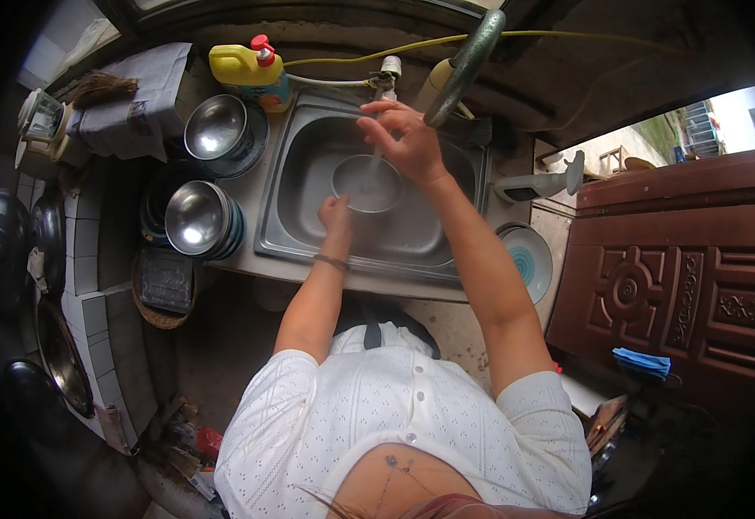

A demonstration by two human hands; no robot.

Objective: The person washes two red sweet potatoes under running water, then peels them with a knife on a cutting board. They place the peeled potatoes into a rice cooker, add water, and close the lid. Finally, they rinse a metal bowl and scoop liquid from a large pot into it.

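My left hand (335, 214) grips the near left rim of a metal bowl (377, 194) low in the stainless steel sink (299, 168). A stream of water falls from the faucet (387, 78) into the bowl, where water swirls. Just in front of the faucet, my right hand (407, 139) is raised over the bowl with its fingers apart and holds nothing. Part of the faucet's spout is hidden behind that hand.
Left of the sink stand metal bowls (197, 217) in stacks and a yellow jug with a red pump (248, 71). Plates (536, 259) lie at the right. A thick curved pipe (468, 68) rises behind the sink. A carved door (669, 285) is farther right.
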